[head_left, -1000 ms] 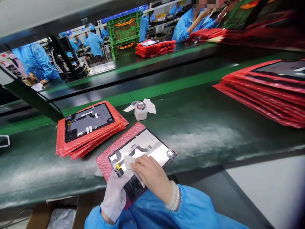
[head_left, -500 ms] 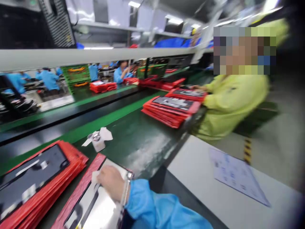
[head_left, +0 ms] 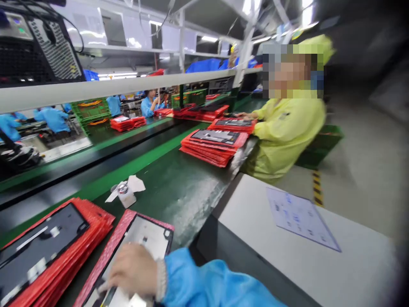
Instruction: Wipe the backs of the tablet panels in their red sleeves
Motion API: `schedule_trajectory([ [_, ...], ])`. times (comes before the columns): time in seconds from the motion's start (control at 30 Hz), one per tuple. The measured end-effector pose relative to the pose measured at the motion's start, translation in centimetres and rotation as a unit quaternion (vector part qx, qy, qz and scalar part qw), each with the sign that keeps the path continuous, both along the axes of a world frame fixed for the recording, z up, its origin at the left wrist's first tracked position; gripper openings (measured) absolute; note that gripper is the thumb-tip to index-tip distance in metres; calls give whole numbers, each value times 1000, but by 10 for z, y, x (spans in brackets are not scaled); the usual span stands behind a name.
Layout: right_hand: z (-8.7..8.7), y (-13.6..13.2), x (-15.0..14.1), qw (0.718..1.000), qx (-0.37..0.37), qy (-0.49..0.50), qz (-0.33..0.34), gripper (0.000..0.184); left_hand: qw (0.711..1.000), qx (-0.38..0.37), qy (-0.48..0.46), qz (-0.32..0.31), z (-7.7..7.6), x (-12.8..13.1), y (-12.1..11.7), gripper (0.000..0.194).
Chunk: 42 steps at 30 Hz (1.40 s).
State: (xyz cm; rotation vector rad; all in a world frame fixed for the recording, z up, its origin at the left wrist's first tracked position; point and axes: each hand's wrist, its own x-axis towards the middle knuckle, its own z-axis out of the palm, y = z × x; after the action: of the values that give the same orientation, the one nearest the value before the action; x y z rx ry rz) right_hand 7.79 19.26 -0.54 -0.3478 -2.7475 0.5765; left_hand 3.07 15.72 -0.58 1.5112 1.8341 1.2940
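My right hand (head_left: 132, 270), in a blue sleeve with a bead bracelet, rests with bent fingers on a silvery display panel (head_left: 150, 234). The panel lies on a red bubble-wrap sheet (head_left: 110, 249) at the near edge of the green belt (head_left: 179, 187). A white cloth shows partly under the fingers, blurred at the bottom of the view. My left hand is out of view. Left of the panel sits a stack of red bubble-wrap sheets (head_left: 96, 221) with a dark panel (head_left: 38, 249) on top.
A small white bottle (head_left: 125, 194) stands on white wipes beyond the panel. Farther along the belt is another red stack (head_left: 212, 147), with a person in yellow (head_left: 287, 128) beside it. A printed sheet (head_left: 300, 217) lies on the white table (head_left: 255, 238) to my right.
The view has swung up and to the right, away from the panel toward the person in yellow. My left hand has left the view. My right hand stays on the panel, nearer its close end.
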Motion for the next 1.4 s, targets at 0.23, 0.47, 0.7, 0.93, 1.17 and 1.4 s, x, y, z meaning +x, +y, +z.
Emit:
schedule_trajectory([
  [0.23, 70, 78, 58, 864, -277, 238, -345, 36, 984, -61, 93, 140, -29, -27, -136, 67],
  [0.47, 65, 75, 59, 857, -343, 196, -331, 39, 971, 130, 170, 107, -20, -1, -145, 62],
  [0.7, -20, 78, 60, 981, 19, -104, -164, 30, 961, 31, -157, 225, -8, 5, -136, 46],
  [0.93, -25, -6, 47, 986, 138, -89, -24, 23, 830, 18, -479, 283, -25, 12, -138, 41],
  [1.17, -30, 57, 5, 970, 179, -155, -49, 16, 687, -6, -684, 247, -37, 28, -130, 41],
  [1.4, -21, -15, 23, 979, 80, -119, 144, 14, 832, -79, -489, 250, -27, 11, -118, 14],
])
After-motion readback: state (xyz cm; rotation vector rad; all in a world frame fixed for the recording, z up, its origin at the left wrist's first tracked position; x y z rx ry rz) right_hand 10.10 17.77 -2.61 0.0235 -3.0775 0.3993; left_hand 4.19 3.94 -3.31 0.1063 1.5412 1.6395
